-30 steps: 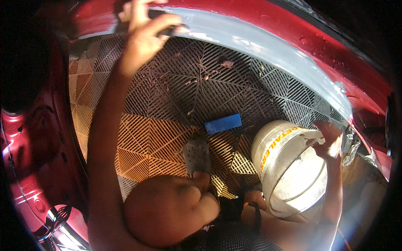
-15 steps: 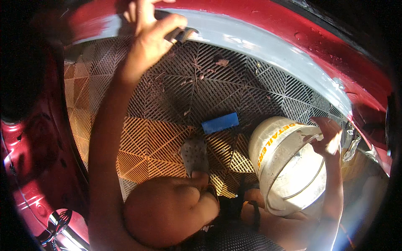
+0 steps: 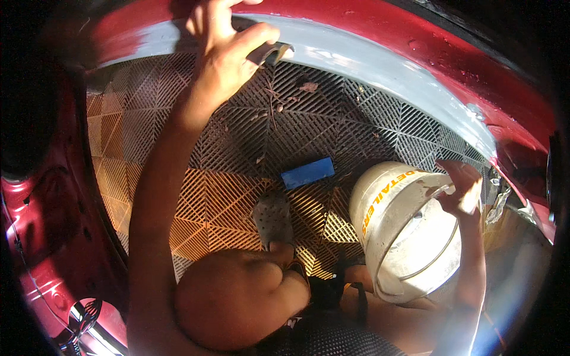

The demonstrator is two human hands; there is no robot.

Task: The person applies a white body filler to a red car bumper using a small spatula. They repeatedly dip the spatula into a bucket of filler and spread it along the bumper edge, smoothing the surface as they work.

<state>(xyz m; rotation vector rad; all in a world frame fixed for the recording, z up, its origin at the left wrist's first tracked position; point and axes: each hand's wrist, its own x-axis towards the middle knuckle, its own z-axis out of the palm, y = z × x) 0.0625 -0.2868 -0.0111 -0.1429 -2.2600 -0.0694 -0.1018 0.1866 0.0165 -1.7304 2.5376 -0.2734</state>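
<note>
My left hand (image 3: 222, 53) reaches up to the grey-primed edge (image 3: 368, 58) of a red car body panel. Under its palm and thumb is a curled dark sheet with a tan underside, which looks like sandpaper (image 3: 276, 54); it rests against the primed edge, and part of it is hidden by the hand. My right hand (image 3: 464, 188) is closed over the rim of a white plastic bucket (image 3: 380, 204), which tilts toward me beside my leg. Inside the bucket is bright and washed out by sunlight.
A blue rectangular block (image 3: 308, 172) lies on the slotted floor tiles (image 3: 202, 207), black and orange in colour. Small debris (image 3: 308, 86) is scattered near the panel. Another red car part (image 3: 53, 237) with a chrome piece (image 3: 89, 326) stands at the left. My shoe (image 3: 273, 215) is between.
My left hand has slid slightly to the right along the primed edge with the sandpaper. The right hand stays on the bucket rim; the whole view has shifted a little.
</note>
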